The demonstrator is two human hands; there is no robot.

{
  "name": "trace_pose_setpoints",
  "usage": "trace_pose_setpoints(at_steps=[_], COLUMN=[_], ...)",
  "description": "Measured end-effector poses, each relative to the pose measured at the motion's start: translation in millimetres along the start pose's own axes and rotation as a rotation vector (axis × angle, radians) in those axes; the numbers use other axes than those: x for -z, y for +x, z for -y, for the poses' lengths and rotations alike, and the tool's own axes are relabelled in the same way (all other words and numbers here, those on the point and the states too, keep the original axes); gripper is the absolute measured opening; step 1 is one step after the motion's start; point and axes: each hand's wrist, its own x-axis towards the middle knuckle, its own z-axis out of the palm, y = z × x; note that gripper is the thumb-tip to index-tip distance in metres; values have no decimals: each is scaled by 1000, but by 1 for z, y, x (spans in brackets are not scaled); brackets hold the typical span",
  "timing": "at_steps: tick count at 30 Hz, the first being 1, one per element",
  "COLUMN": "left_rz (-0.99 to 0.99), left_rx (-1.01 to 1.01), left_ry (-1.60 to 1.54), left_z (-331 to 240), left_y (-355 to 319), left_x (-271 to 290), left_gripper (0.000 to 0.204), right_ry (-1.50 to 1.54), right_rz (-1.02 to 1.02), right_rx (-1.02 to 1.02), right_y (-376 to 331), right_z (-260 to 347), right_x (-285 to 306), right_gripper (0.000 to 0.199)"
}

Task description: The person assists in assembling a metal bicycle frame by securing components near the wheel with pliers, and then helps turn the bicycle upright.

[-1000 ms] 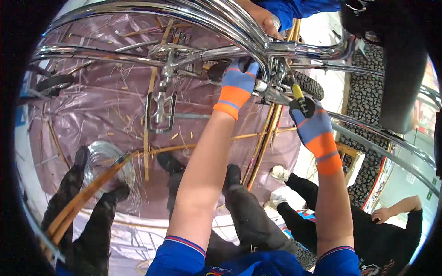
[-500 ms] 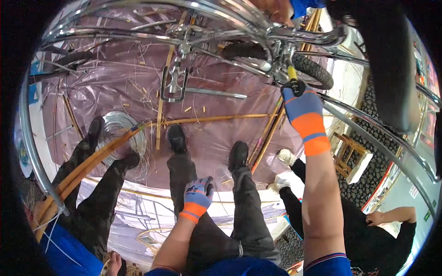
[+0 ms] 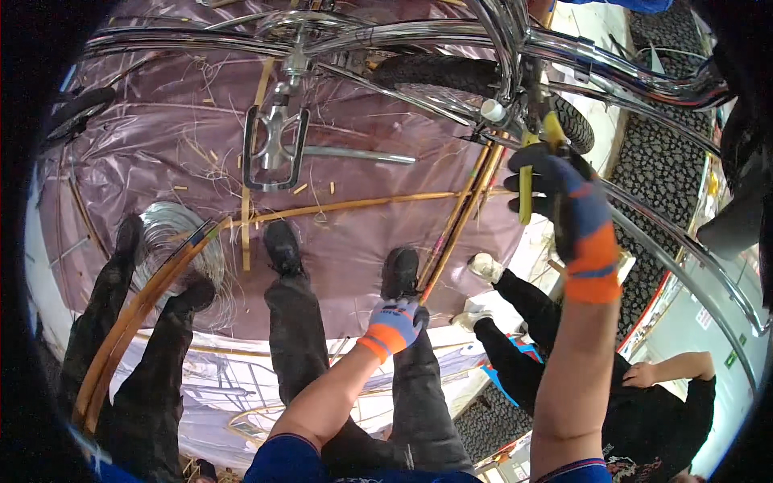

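Our right hand (image 3: 578,197), in a grey-and-orange glove, has its grip clamped on yellow-handled pliers (image 3: 526,193), which are beside the chrome bike frame (image 3: 580,60) and near a black tyre (image 3: 578,129). Our left hand (image 3: 394,324) is over our trouser leg (image 3: 423,386); we cannot tell whether its grip is apart or together.

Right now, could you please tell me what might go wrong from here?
The yellow-handled tool in the right hand is close to the chrome tubes, so a slip might scratch them. The left hand is away from the tubes, so it would not steady them if they shifted. The coil of wire lies by a black shoe and could catch a foot.
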Motion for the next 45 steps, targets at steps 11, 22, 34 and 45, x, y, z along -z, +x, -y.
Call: trace_pose_setpoints(at_steps=[11, 22, 34, 45], left_rz=[-125, -87, 28, 1], left_rx=[-104, -126, -112, -122], left_ry=[-62, -142, -135, -164], left_z=[6, -4, -8, -12], left_y=[20, 24, 23, 23], left_x=[4, 10, 20, 13], left_gripper=[43, 47, 49, 50], right_ry=[-161, 357, -346, -468], right_rz=[-30, 282, -184, -278], right_rx=[-7, -113, 133, 177], right_y=[0, 2, -12, -8], right_z=[-3, -9, -16, -18], right_x=[12, 16, -2, -17], right_gripper=[25, 44, 19, 22])
